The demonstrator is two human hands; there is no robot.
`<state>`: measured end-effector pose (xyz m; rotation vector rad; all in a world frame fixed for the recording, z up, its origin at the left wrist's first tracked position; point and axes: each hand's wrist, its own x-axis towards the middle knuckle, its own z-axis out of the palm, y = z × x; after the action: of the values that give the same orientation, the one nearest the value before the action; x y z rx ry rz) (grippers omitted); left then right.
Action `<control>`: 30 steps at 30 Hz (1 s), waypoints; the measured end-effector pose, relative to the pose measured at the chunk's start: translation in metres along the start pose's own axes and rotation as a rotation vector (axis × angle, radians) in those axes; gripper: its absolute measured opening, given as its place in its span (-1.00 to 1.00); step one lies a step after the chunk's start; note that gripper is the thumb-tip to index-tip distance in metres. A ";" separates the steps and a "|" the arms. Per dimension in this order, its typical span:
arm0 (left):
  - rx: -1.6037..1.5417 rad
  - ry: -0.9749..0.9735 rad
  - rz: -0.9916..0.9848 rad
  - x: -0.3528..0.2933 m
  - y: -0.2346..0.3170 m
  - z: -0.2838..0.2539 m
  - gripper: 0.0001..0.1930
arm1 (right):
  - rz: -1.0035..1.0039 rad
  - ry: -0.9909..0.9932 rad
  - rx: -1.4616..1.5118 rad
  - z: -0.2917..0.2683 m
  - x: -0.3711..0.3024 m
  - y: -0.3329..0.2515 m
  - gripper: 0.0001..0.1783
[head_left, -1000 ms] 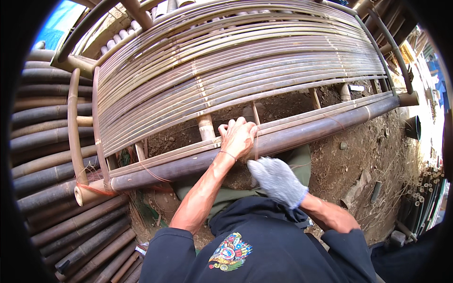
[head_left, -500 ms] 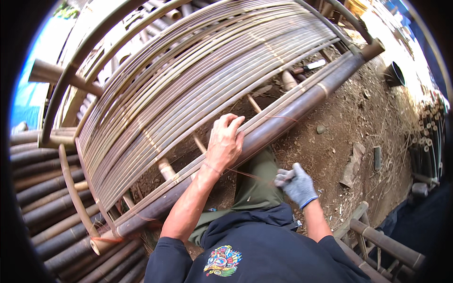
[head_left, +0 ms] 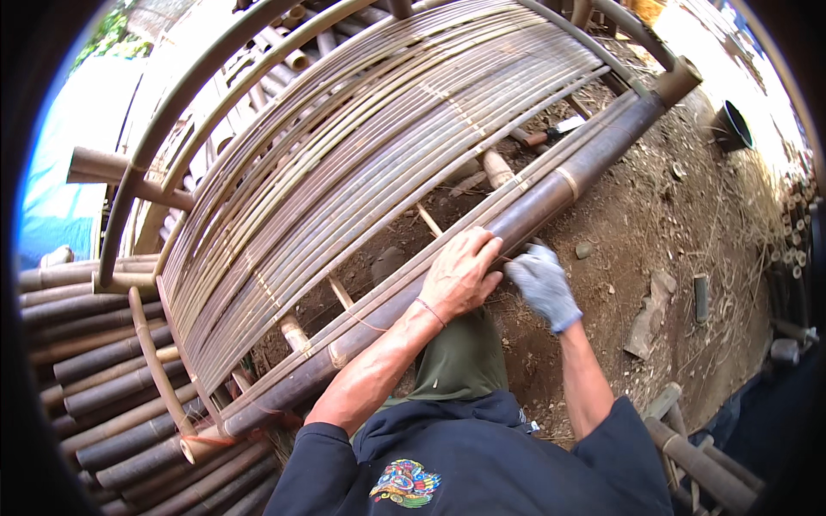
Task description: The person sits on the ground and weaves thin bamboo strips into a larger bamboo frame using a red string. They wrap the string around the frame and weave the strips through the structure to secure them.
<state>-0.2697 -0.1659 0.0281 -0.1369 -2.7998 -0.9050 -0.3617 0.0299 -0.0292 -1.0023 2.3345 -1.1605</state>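
A bamboo bench with a slatted seat [head_left: 361,172] lies across the view, its thick dark front pole [head_left: 551,193] slanting up to the right. Thin bamboo strips [head_left: 404,279] run along the top of that pole. My bare left hand [head_left: 462,271] lies over the pole and strips, its fingers curled round them. Just to its right, my right hand [head_left: 544,288] in a grey glove is closed close against the pole's near side. A thin reddish strand seems to lie at its fingertips, too fine to make out. Another thin strand [head_left: 366,323] loops over the strips near my left forearm.
Stacked bamboo poles [head_left: 112,353] fill the left side. A brown-handled tool [head_left: 538,138] lies beyond the front pole. On the dirt floor at right are a black bucket [head_left: 731,126], a short bamboo piece [head_left: 701,297] and a bundle of canes [head_left: 796,232]. A bamboo frame [head_left: 701,464] stands lower right.
My left hand has slid right along the pole and curled over it. My right hand has come up from beside my leg to the pole, next to the left. The view has shifted slightly.
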 end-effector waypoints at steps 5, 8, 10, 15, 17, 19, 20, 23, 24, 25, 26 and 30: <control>-0.147 0.157 0.046 -0.027 0.009 0.009 -0.70 | -0.072 0.419 1.636 -0.084 -0.042 -0.089 -0.56; -0.050 0.143 0.170 -0.028 0.014 0.006 -0.63 | -0.226 0.036 2.008 -0.111 -0.046 -0.097 -0.49; -0.004 0.084 0.168 -0.046 0.011 -0.011 -0.55 | 0.160 0.232 1.615 -0.105 -0.049 -0.107 -0.49; -0.001 0.107 0.213 -0.062 0.007 -0.025 -0.49 | 0.518 0.149 1.258 -0.100 -0.061 -0.115 -0.48; 0.077 0.072 0.209 -0.050 0.015 -0.019 -0.48 | 0.527 0.211 1.159 -0.107 -0.066 -0.109 -0.47; 0.076 0.010 0.159 -0.017 0.025 -0.002 -0.46 | 0.555 0.326 1.218 -0.124 -0.069 -0.093 -0.44; 0.052 -0.010 0.122 -0.004 0.031 0.008 -0.45 | 0.537 0.352 1.260 -0.135 -0.074 -0.075 -0.43; 0.063 0.050 0.150 -0.003 0.031 -0.003 -0.45 | 0.415 0.256 1.308 -0.144 -0.061 -0.074 -0.46; 0.095 0.077 0.138 -0.007 0.026 -0.014 -0.46 | 0.345 0.220 1.350 -0.142 -0.043 -0.079 -0.49; 0.088 0.098 0.069 -0.012 0.024 -0.031 -0.52 | 0.264 0.164 1.390 -0.142 -0.022 -0.086 -0.51; 0.074 0.165 -0.025 -0.018 0.016 -0.041 -0.56 | 0.243 0.173 1.147 -0.146 -0.007 -0.095 -0.55; -0.108 0.427 -0.495 -0.038 -0.027 -0.078 -0.76 | 0.147 -0.011 0.343 -0.182 0.068 -0.072 -0.71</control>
<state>-0.2246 -0.2344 0.0670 0.6802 -2.4113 -1.0343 -0.4813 0.0513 0.1389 -0.7017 2.0638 -1.4264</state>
